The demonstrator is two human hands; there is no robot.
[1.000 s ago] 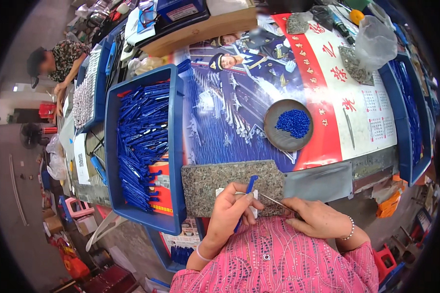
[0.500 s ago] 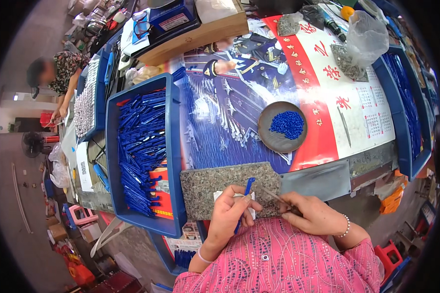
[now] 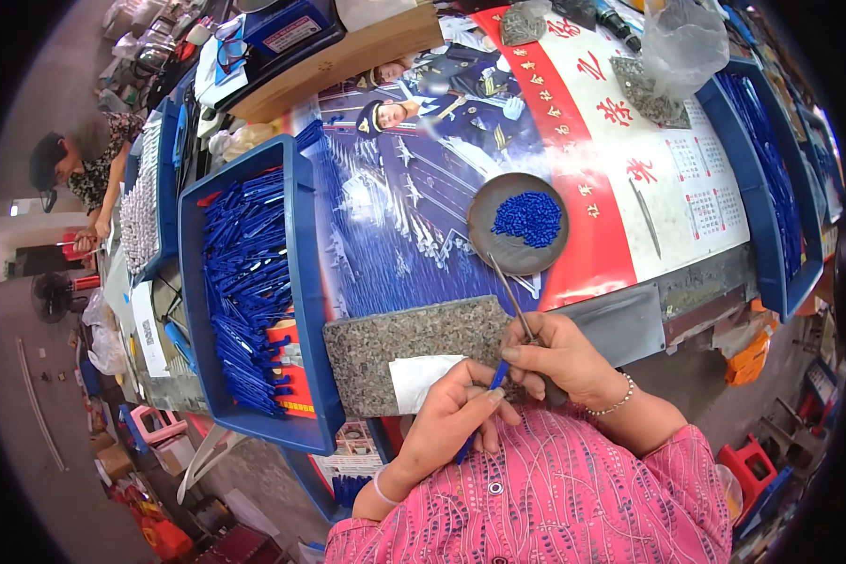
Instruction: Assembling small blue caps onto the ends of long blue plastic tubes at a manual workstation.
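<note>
Nearest, the left hand (image 3: 451, 418) grips a blue pen part (image 3: 487, 399), close to the body. The right hand (image 3: 559, 357) closes around thin metal tweezers (image 3: 509, 301) pointing far. Under them lies a grey stone slab (image 3: 395, 343). Farther right, a round dish (image 3: 498, 240) holds small blue pieces (image 3: 528, 216). At far left stands a blue tray (image 3: 301, 282) of blue sticks (image 3: 244, 282).

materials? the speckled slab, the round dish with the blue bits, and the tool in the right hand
Slab: looks like polished granite, grey speckled grain, though it could be a printed board. Dish: probably dull metal, dark grey and matte. Tool in the right hand: thin, shiny grey, likely steel.
</note>
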